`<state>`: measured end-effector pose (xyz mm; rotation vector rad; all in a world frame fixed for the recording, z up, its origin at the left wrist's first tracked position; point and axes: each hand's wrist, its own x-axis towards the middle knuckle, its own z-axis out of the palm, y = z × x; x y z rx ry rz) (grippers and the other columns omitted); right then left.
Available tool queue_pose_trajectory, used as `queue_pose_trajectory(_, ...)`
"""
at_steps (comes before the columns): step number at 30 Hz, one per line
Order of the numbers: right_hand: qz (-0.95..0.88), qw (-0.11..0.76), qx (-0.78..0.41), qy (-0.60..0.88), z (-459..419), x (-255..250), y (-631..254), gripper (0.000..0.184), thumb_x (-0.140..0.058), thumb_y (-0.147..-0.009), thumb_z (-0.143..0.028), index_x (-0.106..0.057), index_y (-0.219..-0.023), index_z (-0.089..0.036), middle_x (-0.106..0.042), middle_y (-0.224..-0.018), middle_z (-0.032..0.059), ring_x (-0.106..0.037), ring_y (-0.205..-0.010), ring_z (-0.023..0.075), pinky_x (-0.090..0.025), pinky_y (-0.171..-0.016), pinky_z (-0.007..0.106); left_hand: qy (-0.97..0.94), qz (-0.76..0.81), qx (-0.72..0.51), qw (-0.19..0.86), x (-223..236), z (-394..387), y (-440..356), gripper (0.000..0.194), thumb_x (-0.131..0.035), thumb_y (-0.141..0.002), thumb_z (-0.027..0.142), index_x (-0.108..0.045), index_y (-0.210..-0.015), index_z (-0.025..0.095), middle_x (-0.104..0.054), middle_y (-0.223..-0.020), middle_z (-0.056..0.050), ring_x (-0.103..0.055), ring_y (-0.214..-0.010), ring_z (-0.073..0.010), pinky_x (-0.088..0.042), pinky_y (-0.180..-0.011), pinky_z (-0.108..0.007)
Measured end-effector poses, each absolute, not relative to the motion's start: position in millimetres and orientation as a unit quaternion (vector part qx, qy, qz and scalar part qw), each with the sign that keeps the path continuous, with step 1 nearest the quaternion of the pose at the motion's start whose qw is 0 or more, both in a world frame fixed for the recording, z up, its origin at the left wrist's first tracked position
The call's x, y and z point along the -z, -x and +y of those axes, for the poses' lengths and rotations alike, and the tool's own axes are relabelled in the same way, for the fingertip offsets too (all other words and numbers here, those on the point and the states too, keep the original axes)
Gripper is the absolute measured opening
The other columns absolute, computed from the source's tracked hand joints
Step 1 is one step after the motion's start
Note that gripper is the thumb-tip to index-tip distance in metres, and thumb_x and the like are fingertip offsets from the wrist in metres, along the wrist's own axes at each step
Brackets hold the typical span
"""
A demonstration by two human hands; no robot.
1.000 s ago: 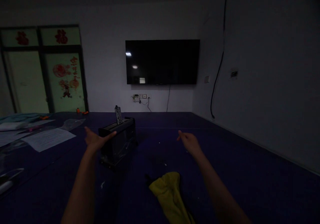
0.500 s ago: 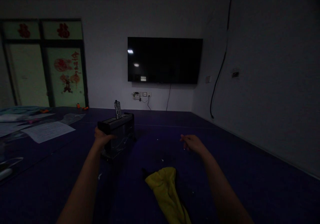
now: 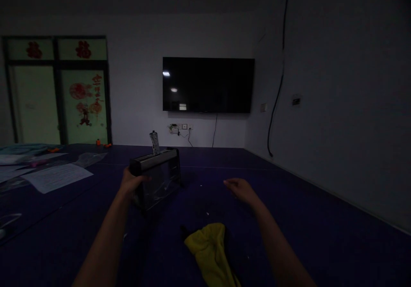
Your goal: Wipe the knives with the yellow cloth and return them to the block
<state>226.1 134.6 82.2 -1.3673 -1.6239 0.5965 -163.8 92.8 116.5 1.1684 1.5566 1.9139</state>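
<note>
A black-framed box point(image 3: 159, 182) with clear sides and a grey top stands left of centre on the dark blue table. Around its near left end my left hand point(image 3: 133, 182) is closed, the thumb lying along the clear side. On top of the box a slim grey patterned piece point(image 3: 154, 143) stands up, leaning slightly. My right hand point(image 3: 240, 189) hovers over the table to the right of the box, apart from it. Its fingers are curled together, and whatever they may hold is hidden. Between my forearms lies a crumpled yellow cloth point(image 3: 212, 252) with a dark end.
Printed paper sheets point(image 3: 59, 177) and clear plastic film point(image 3: 90, 159) lie at the left. Small orange objects point(image 3: 102, 143) sit near the far edge. A television point(image 3: 208, 85) hangs on the back wall above sockets point(image 3: 180, 127). A black cable point(image 3: 276, 103) runs down the right wall.
My head view has shifted, so the wall and television sit lower. The box in my left hand appears turned slightly and farther right. My right hand has moved a little left.
</note>
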Motion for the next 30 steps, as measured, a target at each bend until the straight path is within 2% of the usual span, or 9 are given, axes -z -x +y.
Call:
queue_pose_trajectory(2,-0.664,0.472,-0.24,0.528,133,-84,-221,0.043,-0.068,-0.069,-0.042,-0.065,-0.103,-0.014,-0.07,-0.089,0.0102,-0.065,-0.074,0.0194,-0.049,-0.066,0.028,-0.426,0.54,-0.688,0.234,-122,91,153,0.076,-0.082,-0.034,0.013,-0.051,-0.102,0.012,-0.066,-0.088,-0.007,-0.063,-0.085,-0.0254,-0.051,-0.075,-0.036)
queue_pose_trajectory(5,-0.67,0.5,-0.248,0.49,129,-87,-214,0.069,-0.07,-0.066,-0.047,-0.051,-0.125,-0.018,-0.06,-0.118,0.0135,-0.061,-0.099,0.0233,-0.048,-0.083,0.034,-0.431,0.515,-0.683,0.287,-130,86,133,0.082,-0.083,-0.033,0.013,-0.049,-0.107,0.015,-0.065,-0.094,-0.008,-0.064,-0.085,-0.0257,-0.051,-0.072,-0.037)
queue_pose_trajectory(8,-0.662,0.539,-0.288,0.434,125,-91,-208,0.088,-0.072,-0.061,-0.051,-0.038,-0.136,-0.021,-0.043,-0.136,0.0156,-0.047,-0.119,0.0276,-0.04,-0.096,0.041,-0.446,0.468,-0.672,0.362,-136,80,110,0.088,-0.083,-0.033,0.011,-0.046,-0.112,0.019,-0.063,-0.104,-0.009,-0.062,-0.091,-0.0269,-0.051,-0.074,-0.039)
queue_pose_trajectory(11,-0.651,0.562,-0.339,0.381,121,-98,-209,0.097,-0.074,-0.059,-0.052,-0.029,-0.139,-0.023,-0.03,-0.145,0.0137,-0.03,-0.132,0.0274,-0.027,-0.105,0.045,-0.494,0.411,-0.64,0.421,-141,73,88,0.086,-0.082,-0.032,0.009,-0.048,-0.11,0.02,-0.062,-0.106,-0.01,-0.059,-0.097,-0.0272,-0.049,-0.078,-0.039)
queue_pose_trajectory(14,-0.655,0.572,-0.374,0.323,114,-105,-216,0.09,-0.076,-0.059,-0.049,-0.035,-0.136,-0.026,-0.033,-0.144,0.0095,-0.028,-0.132,0.0249,-0.023,-0.107,0.043,-0.536,0.371,-0.616,0.442,-144,66,69,0.084,-0.081,-0.033,0.006,-0.049,-0.109,0.017,-0.061,-0.107,-0.01,-0.056,-0.103,-0.0269,-0.046,-0.085,-0.037)
queue_pose_trajectory(17,-0.647,0.569,-0.41,0.298,105,-109,-228,0.075,-0.079,-0.054,-0.044,-0.051,-0.122,-0.025,-0.05,-0.132,0.0071,-0.04,-0.125,0.0266,-0.026,-0.106,0.043,-0.562,0.34,-0.594,0.464,-142,61,53,0.083,-0.079,-0.035,0.005,-0.049,-0.111,0.017,-0.061,-0.109,-0.01,-0.053,-0.107,-0.0269,-0.044,-0.089,-0.037)
queue_pose_trajectory(20,-0.62,0.569,-0.44,0.313,95,-111,-240,0.068,-0.083,-0.047,-0.036,-0.058,-0.109,-0.024,-0.061,-0.117,0.005,-0.048,-0.117,0.0288,-0.031,-0.102,0.044,-0.575,0.317,-0.571,0.493,-138,58,41,0.084,-0.078,-0.036,0.004,-0.049,-0.114,0.017,-0.06,-0.11,-0.009,-0.053,-0.108,-0.0269,-0.042,-0.092,-0.037)
queue_pose_trajectory(26,-0.586,0.608,-0.445,0.297,85,-113,-250,0.064,-0.082,-0.042,-0.025,-0.06,-0.102,-0.022,-0.067,-0.1,0.0026,-0.057,-0.101,0.0268,-0.043,-0.089,0.039,-0.577,0.315,-0.561,0.503,-131,59,25,0.09,-0.079,-0.037,0.004,-0.045,-0.119,0.019,-0.059,-0.114,-0.009,-0.052,-0.11,-0.0256,-0.04,-0.094,-0.037)
queue_pose_trajectory(30,-0.59,0.64,-0.414,0.267,83,-120,-250,0.08,-0.081,-0.043,-0.026,-0.053,-0.118,-0.027,-0.065,-0.107,0.0015,-0.056,-0.105,0.0248,-0.044,-0.088,0.033,-0.577,0.311,-0.572,0.493,-126,62,18,0.094,-0.081,-0.037,0.005,-0.044,-0.122,0.02,-0.06,-0.114,-0.008,-0.051,-0.113,-0.0246,-0.04,-0.096,-0.035)
